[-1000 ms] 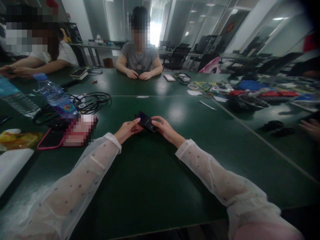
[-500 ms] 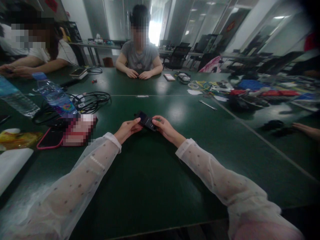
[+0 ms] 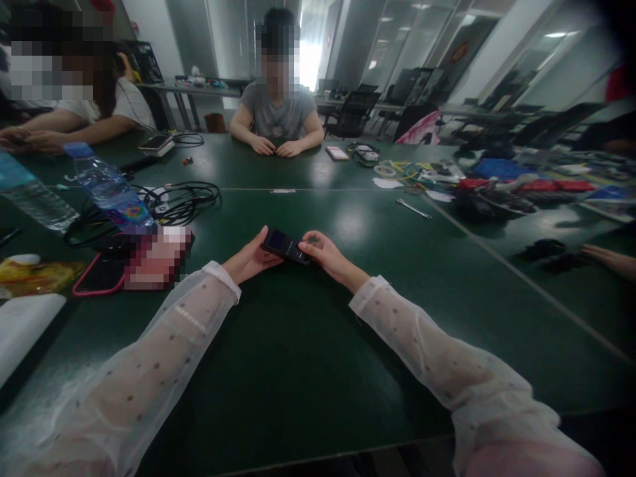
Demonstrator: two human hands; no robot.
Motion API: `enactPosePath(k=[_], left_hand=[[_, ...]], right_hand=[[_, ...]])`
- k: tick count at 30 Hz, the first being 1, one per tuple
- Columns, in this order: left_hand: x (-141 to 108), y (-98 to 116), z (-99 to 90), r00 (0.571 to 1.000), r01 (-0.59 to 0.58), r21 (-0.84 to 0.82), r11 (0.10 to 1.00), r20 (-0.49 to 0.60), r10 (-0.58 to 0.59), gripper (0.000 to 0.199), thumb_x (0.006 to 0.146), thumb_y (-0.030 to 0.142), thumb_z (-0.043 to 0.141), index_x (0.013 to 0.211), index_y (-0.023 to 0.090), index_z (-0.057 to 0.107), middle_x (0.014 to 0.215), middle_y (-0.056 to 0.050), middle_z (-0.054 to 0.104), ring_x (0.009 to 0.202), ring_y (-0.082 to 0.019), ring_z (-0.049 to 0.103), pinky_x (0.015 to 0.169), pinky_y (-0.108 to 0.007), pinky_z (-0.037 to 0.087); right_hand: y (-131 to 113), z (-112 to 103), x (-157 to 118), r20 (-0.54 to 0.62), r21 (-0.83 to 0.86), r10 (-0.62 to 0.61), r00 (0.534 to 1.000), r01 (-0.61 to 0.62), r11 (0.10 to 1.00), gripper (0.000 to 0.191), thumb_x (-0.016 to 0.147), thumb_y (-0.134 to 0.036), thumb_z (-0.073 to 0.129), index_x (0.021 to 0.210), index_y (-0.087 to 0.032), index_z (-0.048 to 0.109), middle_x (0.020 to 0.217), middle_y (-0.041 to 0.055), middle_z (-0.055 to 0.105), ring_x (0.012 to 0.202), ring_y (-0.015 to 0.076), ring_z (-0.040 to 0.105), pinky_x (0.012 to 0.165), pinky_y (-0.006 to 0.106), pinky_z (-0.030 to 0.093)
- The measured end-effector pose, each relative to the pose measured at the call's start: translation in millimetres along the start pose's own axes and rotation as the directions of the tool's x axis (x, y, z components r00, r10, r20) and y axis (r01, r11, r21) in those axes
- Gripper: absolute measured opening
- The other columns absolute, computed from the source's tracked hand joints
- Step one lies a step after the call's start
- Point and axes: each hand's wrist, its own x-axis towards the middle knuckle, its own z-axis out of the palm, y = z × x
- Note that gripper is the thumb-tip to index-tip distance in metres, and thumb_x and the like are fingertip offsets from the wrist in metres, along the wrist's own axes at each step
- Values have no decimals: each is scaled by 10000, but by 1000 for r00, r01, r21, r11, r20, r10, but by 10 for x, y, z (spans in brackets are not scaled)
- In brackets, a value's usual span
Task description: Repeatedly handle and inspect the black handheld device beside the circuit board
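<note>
Device held by both ends, screen facing up

The small black device sits between the person's two hands, forward of the near edge of the green surface. The left grip is narrow and closed on one end: the thumb lies against the far corner and the fingers tuck under the near edge, presumably to steady the body without covering the screen. The right grip holds the opposite end, its thumb on the face beside pale marks too small to read, its index finger arched toward the far edge. Sharing the support this way probably lets the wearer view the screen squarely. Whether the underside touches the surface or hangs just above it, I cannot tell.

Off to the left, a pink-rimmed phone lies near looped black cables and a water bottle; placed there, they likely leave both forearms room. The bottle appears to lean, perhaps only from the wide lens. A wrench lies beyond the right grip, well apart from it. Across the surface, a co-worker rests both forearms on the far side.
</note>
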Motion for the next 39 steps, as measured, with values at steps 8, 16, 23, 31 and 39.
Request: enactPosePath(k=[8, 16, 23, 31, 39], left_hand=[[47, -29, -5, 992, 3, -7, 1000, -128, -4, 368, 934, 455, 514, 1073, 129, 613, 973, -139, 708, 882, -217, 690, 897, -390, 508], [45, -34, 3, 986, -19, -19, 1000, -166, 15, 320, 925, 418, 543, 1042, 131, 624, 925, -130, 707, 842, -219, 691, 895, -400, 508], [25, -20, 28, 988, -11, -25, 1000, -154, 7, 334, 926, 412, 545, 1067, 118, 617, 970, -146, 697, 862, -224, 688, 884, -402, 517], [28, -21, 12, 989, 13, -33, 999, -148, -18, 328, 936, 418, 523, 1045, 122, 611, 973, -148, 697, 910, -224, 678, 921, -404, 497], [44, -36, -26, 992, -1, -46, 999, -127, -5, 321, 942, 409, 511, 1074, 134, 612, 1051, -148, 676, 991, -233, 650, 933, -409, 490]], right_hand=[[15, 2, 16, -20, -56, 12, 1000, -13, 998, 410, 695, -441, 773, 930, -242, 502, 794, -26, 636, 663, 117, 608, 566, 230, 452], [37, -2, 21, -15, -52, -13, 1000, 12, 999, 383, 710, -453, 758, 880, -238, 490, 754, -41, 607, 636, 103, 576, 557, 219, 423], [14, 8, 8, 1, -45, -5, 1000, 5, 999, 386, 719, -455, 752, 901, -237, 491, 760, -43, 603, 639, 102, 571, 561, 217, 409], [2, 62, -22, -5, -123, -26, 1000, 25, 992, 361, 774, -457, 699, 1022, -244, 544, 943, 3, 627, 816, 134, 598, 709, 264, 466], [18, 86, -27, -26, -295, -98, 995, 86, 952, 339, 846, -497, 589, 1064, -238, 590, 1040, 33, 623, 958, 171, 583, 877, 335, 459]])
